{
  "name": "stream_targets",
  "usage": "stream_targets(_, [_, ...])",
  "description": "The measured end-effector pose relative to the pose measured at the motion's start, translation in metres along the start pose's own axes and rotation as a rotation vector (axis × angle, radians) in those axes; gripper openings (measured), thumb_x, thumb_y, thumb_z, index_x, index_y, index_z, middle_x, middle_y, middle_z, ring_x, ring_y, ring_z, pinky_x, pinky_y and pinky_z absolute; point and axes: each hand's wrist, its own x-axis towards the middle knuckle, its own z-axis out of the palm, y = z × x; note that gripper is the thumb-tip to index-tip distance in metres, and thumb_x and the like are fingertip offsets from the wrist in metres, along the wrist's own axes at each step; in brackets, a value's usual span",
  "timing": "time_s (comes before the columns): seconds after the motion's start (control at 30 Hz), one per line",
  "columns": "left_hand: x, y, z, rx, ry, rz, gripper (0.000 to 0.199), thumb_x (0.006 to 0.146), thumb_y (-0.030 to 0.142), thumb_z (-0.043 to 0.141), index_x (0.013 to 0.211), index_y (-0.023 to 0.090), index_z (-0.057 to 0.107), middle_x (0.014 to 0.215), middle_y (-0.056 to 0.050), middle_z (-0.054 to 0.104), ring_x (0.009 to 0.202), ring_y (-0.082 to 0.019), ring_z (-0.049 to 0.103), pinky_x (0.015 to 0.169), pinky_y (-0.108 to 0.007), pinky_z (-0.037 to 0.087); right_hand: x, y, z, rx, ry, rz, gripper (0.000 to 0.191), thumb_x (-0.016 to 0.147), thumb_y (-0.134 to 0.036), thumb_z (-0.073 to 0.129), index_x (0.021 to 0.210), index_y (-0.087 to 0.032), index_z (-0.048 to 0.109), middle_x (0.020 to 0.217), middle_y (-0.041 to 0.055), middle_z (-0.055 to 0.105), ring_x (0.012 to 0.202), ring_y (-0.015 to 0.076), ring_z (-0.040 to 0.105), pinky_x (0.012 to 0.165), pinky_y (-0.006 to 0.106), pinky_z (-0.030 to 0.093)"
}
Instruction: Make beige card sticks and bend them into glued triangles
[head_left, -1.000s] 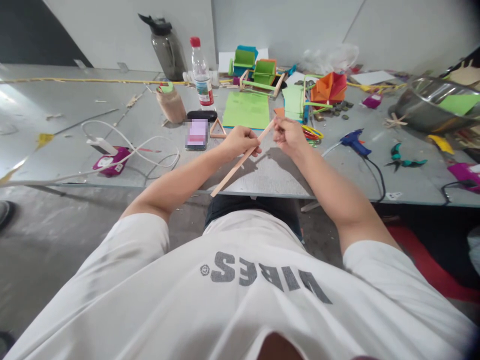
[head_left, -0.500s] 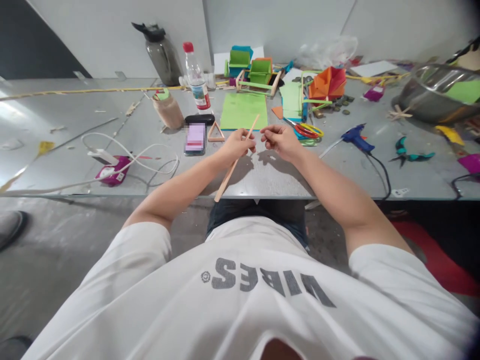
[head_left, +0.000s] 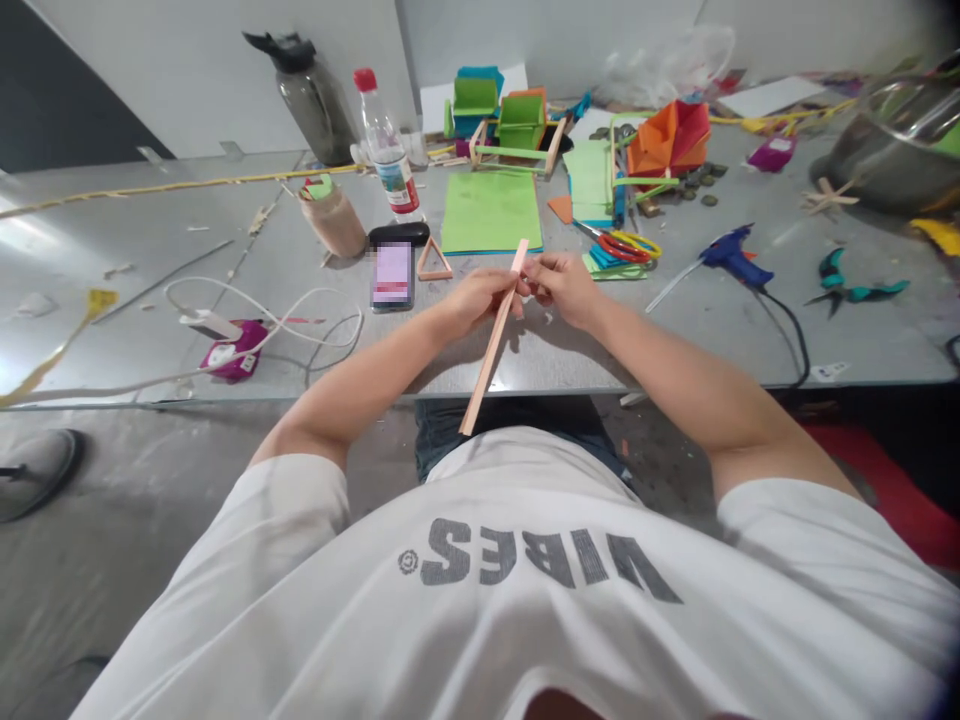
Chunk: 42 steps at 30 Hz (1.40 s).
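Looks fairly bright, in cool, diffuse light. Throws soft shadows onto the grey tabletop [head_left: 172, 215] around the left hand [head_left: 486, 298] and right hand [head_left: 562, 285]. Glares pale at far left; glints off the metal bowl [head_left: 885, 150]. Darkens in the upper right corner. Stretches toward the edges. Softens fine detail slightly; shows the phone screen [head_left: 392, 268] pixelated.

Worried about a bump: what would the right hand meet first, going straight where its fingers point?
Likely the strip in the left hand, close to the right hand, though depth is unclear.
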Motion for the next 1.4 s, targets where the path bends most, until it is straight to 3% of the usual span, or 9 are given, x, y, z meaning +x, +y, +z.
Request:
stream_targets(0.2, [0.002,-0.006,-0.005,0.097,-0.118,-0.013,0.037,0.123,0.021,0.067,0.093,0.011,0.086,0.084,-0.012,0.088,0.062,-0.010,0.072,0.059,-0.021,0.045,0.000,-0.009,0.005,-0.050,0.152,0.047,0.045,0.100,-0.031,0.100,0.066,-0.021,0.071,0.053,-0.0043,0.056,0.047,0.0080,0.042,0.045,0.023,0.030])
stream_targets(0.37, [0.003,-0.009,-0.007,0.177,-0.127,0.032,0.037,0.117,0.016,0.075,0.081,0.012,0.081,0.073,-0.008,0.080,0.058,-0.009,0.070,0.060,-0.021,0.048,-0.004,-0.016,0.008,-0.038,0.047,0.098,0.053,0.107,-0.047,0.096,0.069,-0.019,0.073,0.055,-0.0015,0.059,0.045,0.0066,0.039,0.044,0.023,0.025])
stream_targets(0.43, [0.004,-0.010,-0.007,0.193,-0.144,0.036,0.038,0.117,0.016,0.075,0.079,0.013,0.079,0.071,-0.008,0.080,0.057,-0.009,0.070,0.059,-0.021,0.047,-0.005,-0.015,0.010,-0.058,0.024,0.090,0.052,0.104,-0.042,0.099,0.067,-0.019,0.072,0.055,-0.0011,0.061,0.045,0.0061,0.038,0.044,0.024,0.024])
stream_targets(0.6, [0.005,-0.010,-0.007,0.163,-0.139,-0.009,0.029,0.118,0.023,0.077,0.091,0.012,0.080,0.089,-0.015,0.090,0.064,-0.012,0.076,0.059,-0.022,0.047,0.001,-0.014,0.012,-0.027,0.165,0.083,0.048,0.099,-0.025,0.101,0.066,-0.021,0.065,0.055,-0.0042,0.056,0.046,0.0064,0.037,0.044,0.024,0.026])
stream_targets(0.7, [0.004,-0.010,-0.005,0.189,-0.095,-0.001,0.030,0.116,0.025,0.082,0.089,0.012,0.079,0.087,-0.015,0.090,0.061,-0.009,0.070,0.057,-0.021,0.045,0.001,-0.018,0.010,0.020,0.188,0.084,0.049,0.099,-0.028,0.101,0.067,-0.021,0.064,0.055,-0.0044,0.056,0.047,0.0061,0.038,0.043,0.022,0.028])
stream_targets(0.93, [-0.001,-0.009,0.001,0.233,-0.047,-0.037,0.031,0.115,0.024,0.081,0.086,0.014,0.076,0.081,-0.011,0.088,0.054,-0.006,0.060,0.054,-0.019,0.041,-0.005,-0.020,0.011,-0.036,0.068,0.152,0.053,0.091,-0.039,0.111,0.064,-0.019,0.069,0.052,-0.0022,0.059,0.044,0.0071,0.044,0.040,0.021,0.031])
stream_targets(1.1, [-0.003,-0.003,0.006,0.191,-0.017,-0.098,0.024,0.120,0.025,0.076,0.098,0.014,0.077,0.080,-0.010,0.087,0.064,-0.013,0.078,0.062,-0.023,0.052,0.001,-0.018,0.006,0.001,0.233,0.103,0.052,0.102,-0.033,0.102,0.066,-0.021,0.066,0.057,-0.0018,0.060,0.046,0.0073,0.045,0.040,0.018,0.034])
stream_targets(1.23, [-0.004,0.001,0.008,0.234,0.003,-0.099,0.018,0.119,0.024,0.078,0.103,0.015,0.076,0.074,-0.006,0.083,0.054,-0.011,0.068,0.063,-0.026,0.051,0.011,-0.017,-0.007,0.018,0.387,0.099,0.056,0.113,-0.040,0.092,0.069,-0.022,0.063,0.060,-0.0027,0.059,0.045,0.0062,0.044,0.041,0.017,0.033])
stream_targets(1.4, [-0.007,0.005,0.008,0.366,0.005,-0.023,0.011,0.112,0.008,0.073,0.111,0.017,0.079,0.071,-0.001,0.078,0.054,-0.010,0.060,0.063,-0.027,0.045,0.024,-0.008,-0.026,0.042,0.586,0.144,0.057,0.121,-0.044,0.077,0.072,-0.024,0.058,0.061,-0.0007,0.061,0.045,0.0080,0.044,0.039,0.022,0.031])
